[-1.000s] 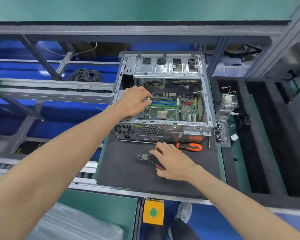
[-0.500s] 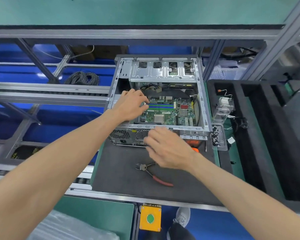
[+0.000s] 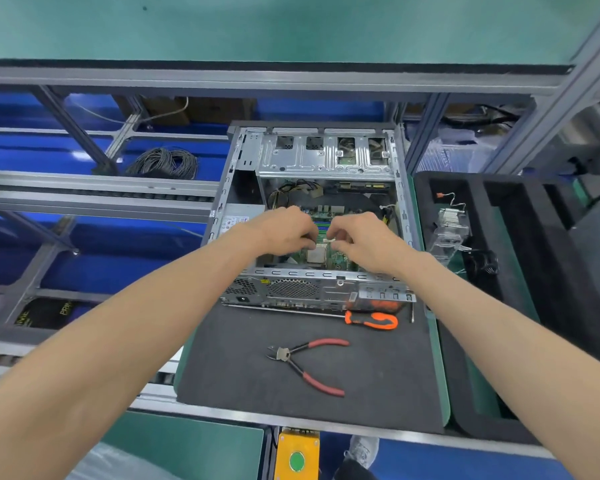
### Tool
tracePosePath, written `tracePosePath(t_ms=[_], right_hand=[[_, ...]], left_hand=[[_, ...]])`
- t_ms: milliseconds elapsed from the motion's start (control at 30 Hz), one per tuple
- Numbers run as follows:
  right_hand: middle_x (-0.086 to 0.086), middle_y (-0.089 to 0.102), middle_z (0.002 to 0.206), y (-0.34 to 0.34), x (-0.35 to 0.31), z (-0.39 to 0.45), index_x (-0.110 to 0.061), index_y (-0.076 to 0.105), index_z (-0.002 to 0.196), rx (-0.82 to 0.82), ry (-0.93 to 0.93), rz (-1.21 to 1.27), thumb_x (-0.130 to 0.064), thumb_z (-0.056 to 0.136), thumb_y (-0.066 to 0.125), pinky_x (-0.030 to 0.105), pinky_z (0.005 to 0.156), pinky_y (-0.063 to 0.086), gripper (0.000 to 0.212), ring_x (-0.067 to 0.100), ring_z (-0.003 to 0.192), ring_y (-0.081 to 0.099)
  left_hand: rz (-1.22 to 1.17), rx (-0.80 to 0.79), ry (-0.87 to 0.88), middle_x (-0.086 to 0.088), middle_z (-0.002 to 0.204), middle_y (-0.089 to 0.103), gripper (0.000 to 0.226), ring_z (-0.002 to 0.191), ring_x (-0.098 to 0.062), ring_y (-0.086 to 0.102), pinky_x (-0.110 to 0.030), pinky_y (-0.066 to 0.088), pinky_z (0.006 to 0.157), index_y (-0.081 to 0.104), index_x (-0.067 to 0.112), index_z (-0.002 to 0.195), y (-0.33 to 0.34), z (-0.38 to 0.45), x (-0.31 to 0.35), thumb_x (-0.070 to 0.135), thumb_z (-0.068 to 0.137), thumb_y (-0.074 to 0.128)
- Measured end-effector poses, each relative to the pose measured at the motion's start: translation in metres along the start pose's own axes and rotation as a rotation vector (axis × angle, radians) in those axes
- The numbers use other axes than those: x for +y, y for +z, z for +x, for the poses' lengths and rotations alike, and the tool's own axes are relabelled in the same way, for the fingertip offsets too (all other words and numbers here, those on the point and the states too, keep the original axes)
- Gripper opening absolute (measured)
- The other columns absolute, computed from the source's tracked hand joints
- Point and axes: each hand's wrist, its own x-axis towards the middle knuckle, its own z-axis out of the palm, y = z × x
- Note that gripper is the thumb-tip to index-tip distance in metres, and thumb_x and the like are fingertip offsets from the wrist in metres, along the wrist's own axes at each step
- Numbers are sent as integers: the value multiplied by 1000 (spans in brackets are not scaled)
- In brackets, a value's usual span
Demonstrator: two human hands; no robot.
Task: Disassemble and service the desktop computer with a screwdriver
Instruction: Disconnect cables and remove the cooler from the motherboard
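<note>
The open desktop case [image 3: 326,161] lies on a black mat [image 3: 378,375]. Its green motherboard and a square silver CPU [image 3: 316,254] are exposed. My left hand [image 3: 284,230] and my right hand [image 3: 368,240] are both inside the case above the board. Their curled fingertips meet at a small white part [image 3: 329,240] just above the CPU, and their grip on it is hidden. The screwdriver [image 3: 371,320], with an orange and black handle, lies on the mat against the case's rear panel, untouched.
Red-handled cutters [image 3: 309,365] lie on the mat in front of the case. A black foam tray at the right holds a clear plastic part [image 3: 451,230] with wires. A cable coil [image 3: 167,162] sits back left, and a yellow button box [image 3: 297,455] below the bench edge.
My right hand left the cutters on the mat and rose into the case to meet my left hand over the motherboard. My left hand shifted slightly right.
</note>
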Motion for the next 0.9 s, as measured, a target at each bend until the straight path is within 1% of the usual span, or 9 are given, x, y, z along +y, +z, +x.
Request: tracePosePath(t_ms=[100, 200, 300, 400, 533, 633, 767, 833, 900], right_hand=[[7, 70, 106, 0, 3, 11, -14, 69, 117, -173, 53, -27, -8, 97, 60, 36, 90, 52, 23, 23, 101, 61], [10, 70, 112, 1, 6, 19, -12, 71, 116, -302, 100, -56, 4, 92, 53, 38, 92, 54, 34, 23, 101, 63], [10, 68, 116, 4, 10, 27, -13, 71, 115, -386, 125, -97, 8, 90, 51, 40, 92, 56, 38, 25, 101, 65], [8, 67, 115, 6, 15, 33, -13, 71, 112, -434, 134, -127, 6, 91, 53, 40, 90, 56, 34, 26, 100, 65], [6, 69, 107, 10, 20, 43, -13, 73, 107, -501, 164, -147, 2, 91, 60, 33, 75, 55, 25, 23, 90, 66], [10, 73, 101, 15, 21, 50, -7, 74, 102, -541, 193, -146, 1, 90, 62, 39, 79, 60, 18, 26, 88, 70], [17, 73, 97, 24, 20, 54, 0, 72, 98, -604, 213, -176, -2, 88, 52, 46, 80, 61, 23, 33, 88, 71], [15, 71, 89, 27, 20, 55, -1, 69, 89, -673, 208, -209, -7, 85, 51, 42, 70, 60, 20, 32, 79, 69], [10, 64, 76, 29, 20, 55, -7, 60, 76, -744, 204, -238, -13, 81, 49, 35, 56, 51, 14, 26, 63, 58]], left_hand=[[-37, -134, 22, 5, 93, 73, 20, 85, -15, 64, -35, 53, 82, 75, 21, 106, 1, 12, 2, 35, 94, 67], [-62, -231, 15, 7, 88, 71, 18, 80, -12, 62, -29, 49, 74, 75, 20, 103, 8, 22, 1, 33, 91, 72], [-79, -271, -4, 12, 78, 65, 13, 72, -6, 59, -25, 44, 65, 74, 20, 97, 17, 28, -2, 31, 90, 73], [-99, -257, -17, 9, 80, 66, 7, 62, 6, 56, -20, 43, 58, 74, 21, 91, 25, 33, -4, 27, 90, 73], [-107, -229, -55, 9, 77, 63, 13, 78, -14, 62, -32, 51, 73, 66, 25, 79, 30, 43, -4, 30, 88, 75], [-101, -186, -90, 10, 73, 57, 23, 82, -20, 62, -33, 49, 70, 57, 27, 74, 36, 50, -6, 29, 85, 77], [-66, -169, -147, 6, 77, 55, 26, 87, -25, 63, -36, 51, 70, 55, 26, 77, 41, 56, -8, 36, 84, 78], [-60, -181, -160, 3, 81, 57, 25, 87, -26, 62, -37, 52, 69, 57, 24, 81, 44, 58, -9, 37, 83, 78], [-65, -198, -154, 4, 80, 54, 25, 84, -23, 58, -32, 42, 60, 56, 22, 84, 47, 58, -9, 35, 84, 78]])
